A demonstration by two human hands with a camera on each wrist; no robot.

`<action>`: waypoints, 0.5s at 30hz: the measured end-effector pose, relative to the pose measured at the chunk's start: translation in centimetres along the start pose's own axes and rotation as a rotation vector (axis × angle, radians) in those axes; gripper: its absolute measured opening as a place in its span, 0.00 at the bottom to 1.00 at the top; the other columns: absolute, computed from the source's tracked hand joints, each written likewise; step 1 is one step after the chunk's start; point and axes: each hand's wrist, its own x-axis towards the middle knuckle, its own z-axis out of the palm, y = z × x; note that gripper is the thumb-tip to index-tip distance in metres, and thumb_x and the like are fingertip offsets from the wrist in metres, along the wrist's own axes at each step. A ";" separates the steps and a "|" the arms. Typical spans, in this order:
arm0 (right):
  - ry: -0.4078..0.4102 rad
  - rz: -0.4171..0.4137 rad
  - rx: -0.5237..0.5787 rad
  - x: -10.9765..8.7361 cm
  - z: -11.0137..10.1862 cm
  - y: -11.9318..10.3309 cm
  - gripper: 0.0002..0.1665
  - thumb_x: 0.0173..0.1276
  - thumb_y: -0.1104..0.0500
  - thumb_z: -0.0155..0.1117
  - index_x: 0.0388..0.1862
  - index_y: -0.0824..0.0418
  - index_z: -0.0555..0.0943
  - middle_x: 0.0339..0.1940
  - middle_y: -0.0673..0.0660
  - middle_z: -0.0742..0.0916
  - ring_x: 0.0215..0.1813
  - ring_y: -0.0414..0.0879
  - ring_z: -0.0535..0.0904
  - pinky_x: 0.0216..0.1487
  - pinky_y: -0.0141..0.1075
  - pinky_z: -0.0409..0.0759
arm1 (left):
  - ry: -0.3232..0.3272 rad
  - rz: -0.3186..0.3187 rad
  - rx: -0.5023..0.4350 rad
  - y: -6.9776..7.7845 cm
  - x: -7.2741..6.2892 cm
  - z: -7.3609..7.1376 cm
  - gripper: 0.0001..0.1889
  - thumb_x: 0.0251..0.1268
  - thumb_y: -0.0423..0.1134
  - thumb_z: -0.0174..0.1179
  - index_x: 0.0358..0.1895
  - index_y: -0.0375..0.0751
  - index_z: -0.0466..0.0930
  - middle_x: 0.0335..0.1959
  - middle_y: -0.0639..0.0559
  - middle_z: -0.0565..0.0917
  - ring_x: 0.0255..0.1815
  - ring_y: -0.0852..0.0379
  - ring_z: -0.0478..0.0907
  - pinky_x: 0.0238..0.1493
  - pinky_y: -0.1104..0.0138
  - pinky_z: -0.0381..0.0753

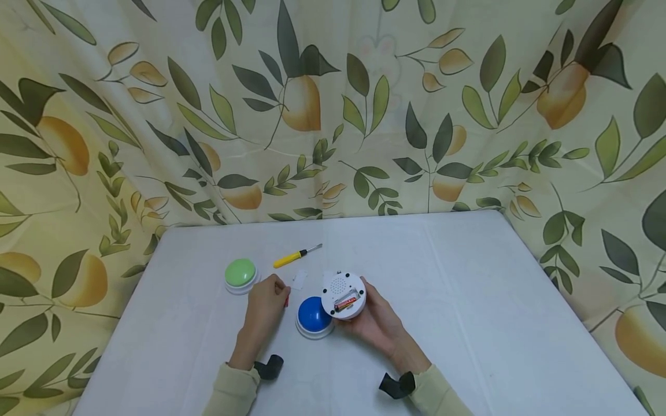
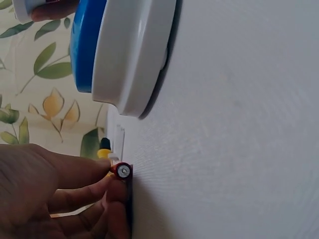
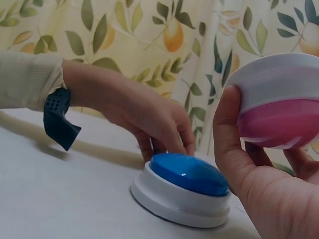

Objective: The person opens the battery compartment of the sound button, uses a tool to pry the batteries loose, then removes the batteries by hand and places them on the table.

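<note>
Over white tbl (image 1: pixel 468 323), L hand (image 1: pixel 263 306) pinches 1 red batt (image 2: pixel 123 171); R hand (image 1: pixel 382 326) grips upturned pink button (image 3: pixel 284 117).

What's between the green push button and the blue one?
The left hand, pinching a red battery, lies between them in the head view.

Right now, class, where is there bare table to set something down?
The widest patch of table lies right of the right hand, out to the right edge. Another lies between the green button and the left edge. It's crowded around the blue button, yellow screwdriver and left hand.
</note>
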 end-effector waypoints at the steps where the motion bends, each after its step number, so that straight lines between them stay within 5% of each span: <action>1: -0.005 0.000 0.000 0.0 0.0 -0.1 0.42 0.85 0.35 0.36 0.87 0.38 0.33 0.88 0.55 0.48 0.76 0.51 0.64 0.73 0.48 0.70 | 0.000 0.002 0.010 0.1 0.0 0.0 0.06 0.73 0.38 0.65 0.42 0.39 0.83 0.24 0.51 0.83 0.26 0.56 0.76 0.29 0.70 0.77; 8: -0.021 0.009 0.024 0.1 -0.2 -0.1 0.42 0.85 0.34 0.38 0.87 0.37 0.33 0.86 0.53 0.54 0.77 0.51 0.65 0.74 0.47 0.69 | 0.019 0.053 0.137 0.5 -0.6 -0.7 0.07 0.76 0.39 0.61 0.44 0.40 0.84 0.19 0.54 0.78 0.22 0.57 0.73 0.24 0.69 0.69; 15: 0.016 -0.008 0.024 0.2 0.2 -0.3 0.39 0.86 0.35 0.36 0.88 0.38 0.39 0.87 0.55 0.51 0.78 0.52 0.63 0.73 0.47 0.72 | 0.130 0.169 0.242 1.8 -1.5 -1.5 0.08 0.76 0.39 0.60 0.49 0.41 0.84 0.26 0.52 0.80 0.23 0.58 0.71 0.23 0.71 0.70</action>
